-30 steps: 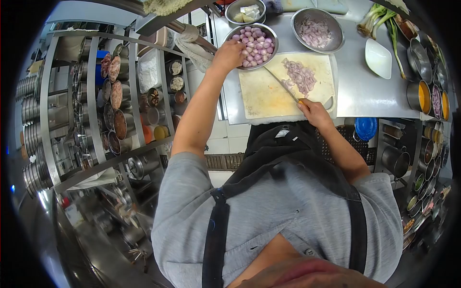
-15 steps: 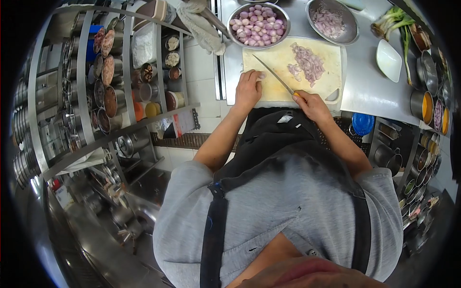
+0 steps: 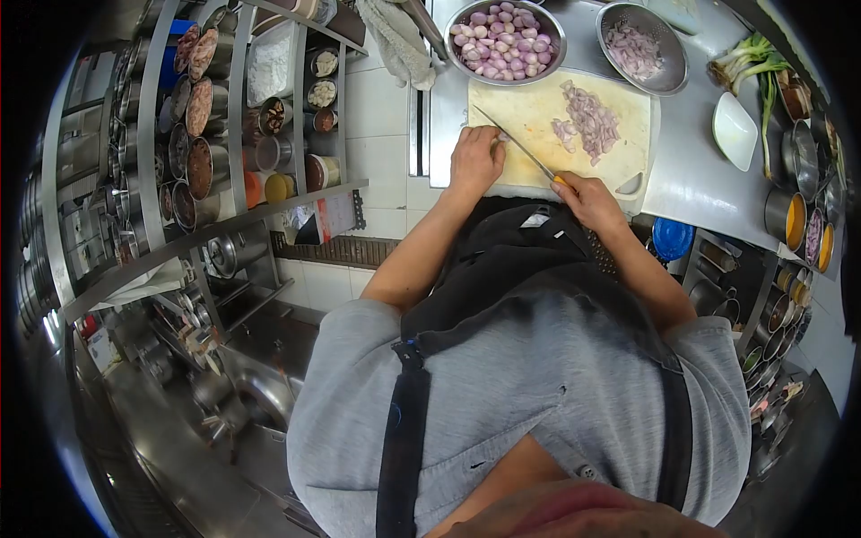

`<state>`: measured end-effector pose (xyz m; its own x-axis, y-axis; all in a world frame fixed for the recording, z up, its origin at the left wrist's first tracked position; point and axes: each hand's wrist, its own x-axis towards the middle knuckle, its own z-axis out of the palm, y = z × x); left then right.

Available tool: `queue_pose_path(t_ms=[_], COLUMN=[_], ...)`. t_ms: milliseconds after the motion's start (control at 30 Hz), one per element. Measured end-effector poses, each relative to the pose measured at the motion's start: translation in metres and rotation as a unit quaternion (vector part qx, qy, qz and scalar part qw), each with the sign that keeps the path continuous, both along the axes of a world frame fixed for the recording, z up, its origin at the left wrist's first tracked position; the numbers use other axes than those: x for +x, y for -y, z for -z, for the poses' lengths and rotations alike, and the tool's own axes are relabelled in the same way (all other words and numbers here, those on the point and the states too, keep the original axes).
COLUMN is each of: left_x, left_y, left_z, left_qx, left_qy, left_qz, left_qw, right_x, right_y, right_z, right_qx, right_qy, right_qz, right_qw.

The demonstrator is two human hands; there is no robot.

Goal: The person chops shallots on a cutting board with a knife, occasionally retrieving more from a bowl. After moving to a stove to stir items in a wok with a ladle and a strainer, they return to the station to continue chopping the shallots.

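My right hand (image 3: 587,199) is wrapped round the orange handle of a knife (image 3: 516,143), whose blade points up and left over the cutting board (image 3: 529,175). At the board's left edge my left hand (image 3: 477,159) has its fingers curled on a small shallot piece (image 3: 502,136), mostly hidden by the fingertips. Chopped shallots (image 3: 592,125) lie in a pile on the right half of the board. Behind the board stands a steel bowl full of peeled shallots (image 3: 502,40). A colander (image 3: 677,79) to its right holds more chopped shallots.
On the steel counter (image 3: 686,170) at the right are a white dish (image 3: 735,130), green onions (image 3: 749,63) and metal containers. A grey cloth (image 3: 395,45) hangs left of the bowl. A rack (image 3: 235,108) with food containers stands at the left.
The view has shifted a little, so the board and bowls appear further right. The left fingers are drawn in closer around the shallot piece, and the knife remains in the right hand.
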<state>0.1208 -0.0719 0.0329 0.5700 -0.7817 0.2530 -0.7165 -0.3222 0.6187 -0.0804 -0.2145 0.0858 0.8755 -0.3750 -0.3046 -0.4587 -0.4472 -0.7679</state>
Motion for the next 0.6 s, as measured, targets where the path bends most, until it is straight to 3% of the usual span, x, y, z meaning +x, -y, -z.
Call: queue_pose_path(t_ms=[367, 467, 600], left_x=[0.001, 0.001, 0.001], left_y=[0.001, 0.002, 0.004], left_z=[0.006, 0.006, 0.0], left_qx=[-0.013, -0.005, 0.005], left_qy=[0.005, 0.001, -0.005], left_qz=[-0.013, -0.011, -0.012], left_qw=[1.0, 1.0, 1.0], right_x=[0.021, 0.045, 0.046], right_y=[0.0, 0.001, 0.001], right_z=[-0.003, 0.03, 0.032], right_qx=[-0.018, -0.04, -0.018], right_qy=[-0.005, 0.02, 0.051], right_qz=[-0.017, -0.037, -0.017], right_qw=[1.0, 0.998, 0.998])
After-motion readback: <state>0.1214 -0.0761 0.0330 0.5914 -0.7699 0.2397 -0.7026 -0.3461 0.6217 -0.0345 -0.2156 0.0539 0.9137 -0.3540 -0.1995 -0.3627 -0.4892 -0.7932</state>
